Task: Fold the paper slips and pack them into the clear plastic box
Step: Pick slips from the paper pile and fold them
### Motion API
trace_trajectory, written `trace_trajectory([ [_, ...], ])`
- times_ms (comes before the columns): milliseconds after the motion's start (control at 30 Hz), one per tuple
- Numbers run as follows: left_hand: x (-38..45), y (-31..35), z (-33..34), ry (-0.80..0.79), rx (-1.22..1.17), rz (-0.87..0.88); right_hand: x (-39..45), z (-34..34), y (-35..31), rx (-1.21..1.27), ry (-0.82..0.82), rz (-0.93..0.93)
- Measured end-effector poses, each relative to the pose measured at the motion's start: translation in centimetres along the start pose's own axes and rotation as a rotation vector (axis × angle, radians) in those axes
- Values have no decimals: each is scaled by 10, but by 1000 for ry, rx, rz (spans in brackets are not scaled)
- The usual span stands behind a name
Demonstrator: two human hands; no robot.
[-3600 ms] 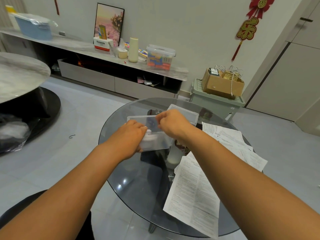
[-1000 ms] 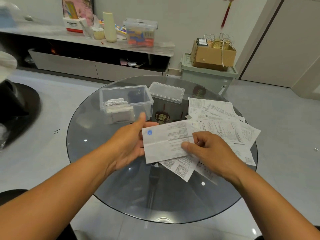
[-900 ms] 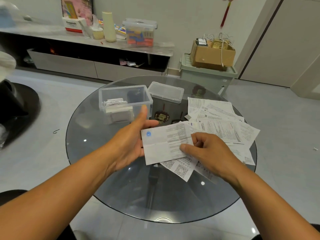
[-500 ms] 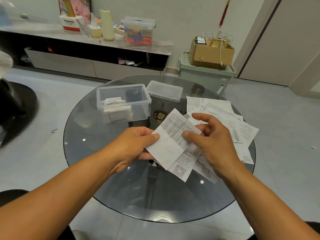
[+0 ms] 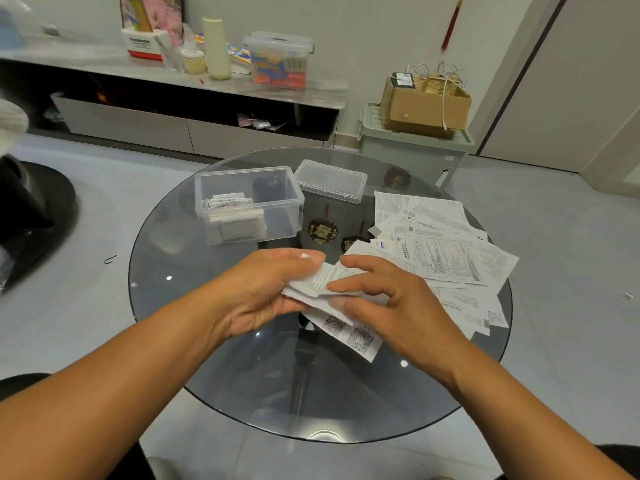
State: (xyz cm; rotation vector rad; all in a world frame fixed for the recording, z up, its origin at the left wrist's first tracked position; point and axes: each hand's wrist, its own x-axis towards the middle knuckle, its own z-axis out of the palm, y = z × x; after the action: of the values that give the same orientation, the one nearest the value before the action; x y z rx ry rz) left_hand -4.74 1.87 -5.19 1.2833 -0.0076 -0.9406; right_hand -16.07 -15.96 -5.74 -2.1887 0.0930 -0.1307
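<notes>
- Round glass table (image 5: 207,341), fills mid-frame.
- Loose pile of paper slips (image 5: 443,251) on table at 3 o'clock, overlapping, flat and unfolded.
- Clear plastic box (image 5: 249,202) at 11 o'clock on table, open; several folded slips (image 5: 232,216) inside, stacked toward its left end.
- Box lid (image 5: 330,180) just right of box, at 12 o'clock, lying on table.
- Left hand (image 5: 263,292) near table centre, fingers curled over the left edge of a partly folded slip (image 5: 322,280), thumb below it.
- Right hand (image 5: 391,306) opposite, thumb and forefinger pinching the same slip's right edge, other fingers loosely spread.
- Slip held above table, between both hands; another printed slip with QR codes (image 5: 349,334) lies underneath at 6 o'clock of it.
</notes>
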Motion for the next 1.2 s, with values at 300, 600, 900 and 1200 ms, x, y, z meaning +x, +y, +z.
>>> trace_trajectory([
  [300,-5,9,-14,-178,275,28,-1,-17,-5,189,-127,-91],
  [600,-11,6,2,-116,294,60,3,-9,2,202,-49,87],
  [900,-9,-5,3,-93,505,283,6,1,-3,319,69,220],
  [1200,3,5,-16,355,654,398,11,-2,-6,405,169,294],
])
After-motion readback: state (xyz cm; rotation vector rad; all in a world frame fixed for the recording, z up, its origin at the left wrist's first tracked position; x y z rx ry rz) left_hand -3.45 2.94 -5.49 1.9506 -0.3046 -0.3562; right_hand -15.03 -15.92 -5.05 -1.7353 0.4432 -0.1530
